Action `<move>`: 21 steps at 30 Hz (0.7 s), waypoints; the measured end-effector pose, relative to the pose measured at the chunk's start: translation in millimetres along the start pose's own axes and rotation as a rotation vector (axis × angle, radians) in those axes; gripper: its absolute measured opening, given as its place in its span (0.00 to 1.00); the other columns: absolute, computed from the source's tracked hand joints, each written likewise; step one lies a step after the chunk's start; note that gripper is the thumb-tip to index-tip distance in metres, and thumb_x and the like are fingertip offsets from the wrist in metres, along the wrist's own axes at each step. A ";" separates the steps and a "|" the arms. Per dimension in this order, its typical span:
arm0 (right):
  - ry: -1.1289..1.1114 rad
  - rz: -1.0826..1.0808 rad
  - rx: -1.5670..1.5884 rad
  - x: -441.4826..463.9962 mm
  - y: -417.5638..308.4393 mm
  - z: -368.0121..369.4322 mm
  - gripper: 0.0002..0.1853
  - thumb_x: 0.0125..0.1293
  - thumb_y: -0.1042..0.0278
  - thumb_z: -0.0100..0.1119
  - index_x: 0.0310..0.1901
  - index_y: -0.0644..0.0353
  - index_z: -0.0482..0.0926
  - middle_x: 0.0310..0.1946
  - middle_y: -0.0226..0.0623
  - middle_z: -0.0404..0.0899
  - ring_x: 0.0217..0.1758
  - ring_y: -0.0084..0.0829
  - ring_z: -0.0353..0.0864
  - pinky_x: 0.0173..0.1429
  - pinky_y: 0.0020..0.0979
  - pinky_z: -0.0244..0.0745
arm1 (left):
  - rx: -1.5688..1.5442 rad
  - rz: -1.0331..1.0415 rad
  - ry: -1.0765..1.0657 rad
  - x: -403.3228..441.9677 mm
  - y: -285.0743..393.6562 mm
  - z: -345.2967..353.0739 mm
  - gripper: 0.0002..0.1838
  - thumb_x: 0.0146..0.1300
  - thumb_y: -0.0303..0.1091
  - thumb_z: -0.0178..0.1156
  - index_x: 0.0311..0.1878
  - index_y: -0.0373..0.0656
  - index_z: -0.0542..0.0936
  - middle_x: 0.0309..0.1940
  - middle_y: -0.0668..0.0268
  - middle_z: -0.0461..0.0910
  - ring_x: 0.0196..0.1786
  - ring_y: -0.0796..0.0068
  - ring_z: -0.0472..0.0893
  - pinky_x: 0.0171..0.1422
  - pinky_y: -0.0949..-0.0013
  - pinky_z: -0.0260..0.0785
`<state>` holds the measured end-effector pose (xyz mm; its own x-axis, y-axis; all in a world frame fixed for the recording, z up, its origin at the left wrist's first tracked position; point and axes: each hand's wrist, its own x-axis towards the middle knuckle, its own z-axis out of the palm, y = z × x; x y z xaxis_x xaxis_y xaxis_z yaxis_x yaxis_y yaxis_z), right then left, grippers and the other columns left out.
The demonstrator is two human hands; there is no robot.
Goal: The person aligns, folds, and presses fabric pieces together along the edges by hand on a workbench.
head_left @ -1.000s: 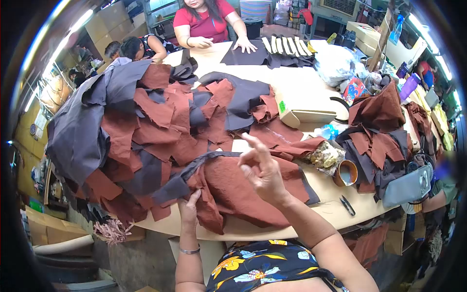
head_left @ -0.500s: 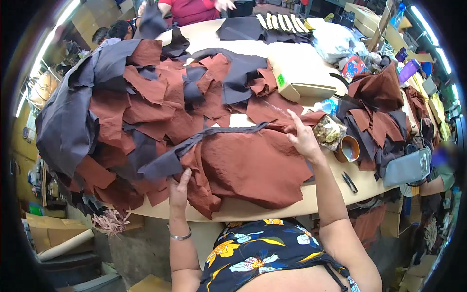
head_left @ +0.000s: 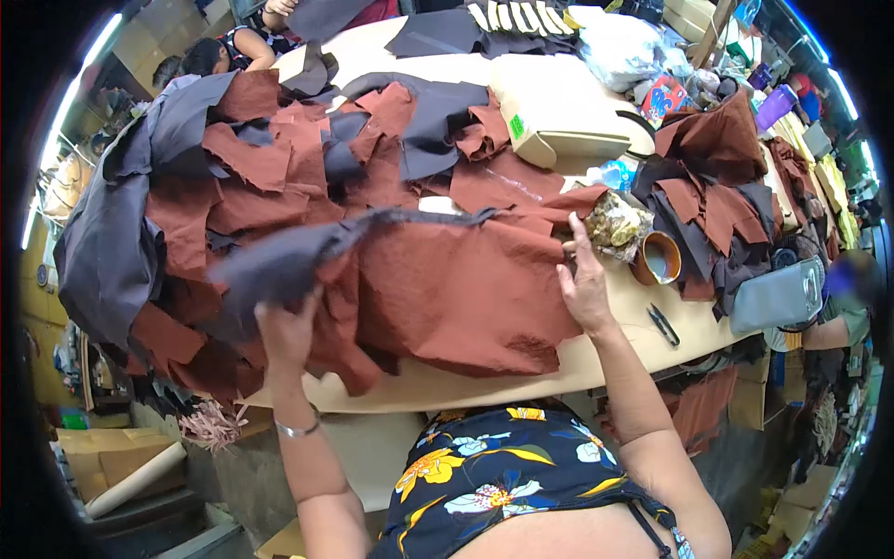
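Currently, a curved desk is carrying a heap of dark and red-brown pieces. Before you, a broad red-brown cloth is lying across the near edge, its dark strip blurring at the left end, apparently shifting that end while the rest is staying spread. Your left hand is blurring against it, its grip impossible to tell; your right hand is resting, fingers apart, at the right edge, near a brown cup and black snips.
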<state>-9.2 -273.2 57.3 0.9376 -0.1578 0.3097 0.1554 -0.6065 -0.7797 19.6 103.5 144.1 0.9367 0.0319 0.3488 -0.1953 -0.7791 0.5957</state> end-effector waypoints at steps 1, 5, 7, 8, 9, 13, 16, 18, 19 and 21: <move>0.035 -0.022 0.027 -1.9 -4.2 -1.6 0.44 0.52 0.87 0.54 0.71 0.52 0.51 0.45 0.50 0.74 0.44 0.42 0.76 0.50 0.38 0.72 | 0.094 -0.019 0.038 8.0 -7.3 -3.9 0.21 0.56 0.36 0.66 0.47 0.30 0.75 0.46 0.49 0.79 0.50 0.50 0.77 0.54 0.56 0.66; -0.058 0.034 0.056 -22.7 12.0 15.3 0.45 0.53 0.86 0.56 0.72 0.50 0.49 0.36 0.33 0.72 0.30 0.24 0.68 0.39 0.25 0.69 | 0.355 0.011 0.252 14.3 -30.9 15.9 0.32 0.54 0.34 0.66 0.60 0.33 0.67 0.60 0.48 0.68 0.62 0.48 0.67 0.65 0.54 0.58; -0.120 0.104 0.087 -30.3 14.2 16.6 0.45 0.54 0.86 0.54 0.72 0.49 0.48 0.35 0.36 0.73 0.30 0.29 0.70 0.40 0.29 0.71 | 0.479 0.119 0.238 -4.9 -26.7 30.7 0.38 0.56 0.35 0.63 0.68 0.37 0.58 0.68 0.48 0.56 0.70 0.50 0.57 0.73 0.54 0.49; -0.149 0.171 0.127 -32.6 15.0 15.8 0.44 0.54 0.86 0.53 0.72 0.50 0.48 0.34 0.39 0.73 0.31 0.34 0.73 0.41 0.32 0.71 | 0.483 0.241 0.206 -24.1 -19.3 47.7 0.37 0.58 0.36 0.61 0.68 0.37 0.58 0.67 0.51 0.59 0.69 0.51 0.59 0.72 0.54 0.50; -0.176 0.238 0.167 -35.3 15.8 14.6 0.44 0.54 0.85 0.53 0.72 0.50 0.48 0.34 0.42 0.73 0.32 0.39 0.75 0.42 0.35 0.72 | 0.320 0.420 0.092 -39.1 2.1 58.5 0.28 0.60 0.34 0.59 0.63 0.39 0.65 0.63 0.55 0.65 0.66 0.55 0.64 0.70 0.57 0.56; -0.227 0.179 0.074 -45.0 20.6 8.1 0.43 0.52 0.87 0.48 0.72 0.52 0.49 0.35 0.46 0.75 0.31 0.43 0.75 0.42 0.37 0.72 | -0.059 0.813 -0.200 -112.2 81.3 122.1 0.17 0.54 0.44 0.62 0.40 0.42 0.77 0.31 0.56 0.76 0.36 0.63 0.78 0.40 0.65 0.70; -0.192 0.074 0.025 -53.4 34.7 15.1 0.44 0.51 0.87 0.45 0.72 0.51 0.48 0.30 0.42 0.72 0.29 0.38 0.72 0.38 0.34 0.70 | -0.023 0.551 -0.439 -131.8 50.2 149.6 0.27 0.57 0.53 0.59 0.47 0.35 0.78 0.44 0.49 0.77 0.52 0.56 0.75 0.57 0.58 0.66; -0.170 0.035 0.012 -51.9 39.0 15.4 0.45 0.51 0.87 0.45 0.72 0.50 0.47 0.27 0.37 0.69 0.26 0.32 0.68 0.36 0.30 0.68 | -0.009 0.609 -0.443 -128.3 35.2 157.2 0.13 0.57 0.37 0.58 0.41 0.39 0.76 0.41 0.58 0.77 0.47 0.60 0.76 0.52 0.61 0.68; -0.169 0.056 0.019 -51.7 39.3 15.6 0.45 0.51 0.87 0.44 0.73 0.50 0.47 0.27 0.36 0.68 0.26 0.31 0.67 0.36 0.29 0.68 | -0.001 0.635 -0.449 -127.1 31.2 157.6 0.07 0.58 0.30 0.57 0.39 0.41 0.75 0.39 0.62 0.77 0.45 0.63 0.76 0.49 0.63 0.69; -0.175 0.106 0.053 -50.5 37.0 16.8 0.45 0.50 0.88 0.43 0.72 0.50 0.46 0.28 0.40 0.69 0.27 0.38 0.69 0.38 0.33 0.68 | 0.018 0.558 -0.481 -126.2 32.5 157.4 0.10 0.57 0.34 0.59 0.39 0.41 0.75 0.41 0.61 0.76 0.46 0.61 0.76 0.50 0.62 0.69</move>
<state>-45.6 -274.6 3.6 0.9886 -0.0779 0.1291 0.0652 -0.5513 -0.8318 -59.2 -24.3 5.5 0.7240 -0.6472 0.2387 -0.6794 -0.6091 0.4091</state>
